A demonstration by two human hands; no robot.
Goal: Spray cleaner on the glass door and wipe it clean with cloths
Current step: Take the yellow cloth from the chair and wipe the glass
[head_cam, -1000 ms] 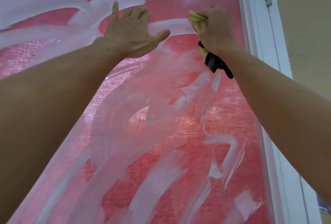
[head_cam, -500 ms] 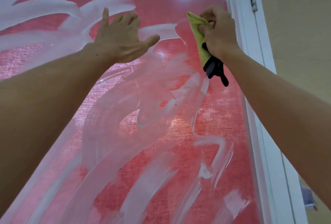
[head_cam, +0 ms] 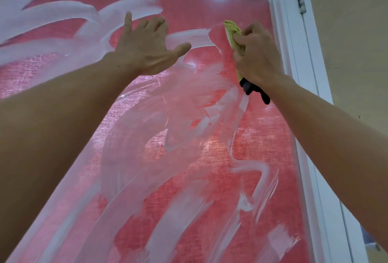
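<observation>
Right hand [head_cam: 255, 52] grips the yellow cloth [head_cam: 232, 31] on the glass door [head_cam: 210, 178]; left hand [head_cam: 144, 50] braces, fingers spread; white cleaner streaks [head_cam: 130, 157] mostly remain.

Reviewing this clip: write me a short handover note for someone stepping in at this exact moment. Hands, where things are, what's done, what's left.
Left hand: open, fingers spread, palm toward the glass door near its top; contact cannot be confirmed.
Right hand: grips a yellow cloth against the upper right of the glass, beside the white door frame; a black cloth hangs out below the fist.
Done: cleaner is on the glass, smeared in white streaks; a small patch by the yellow cloth looks clear.
Left: wipe away the streaks across nearly the whole pane. No spray bottle is in view.
</observation>
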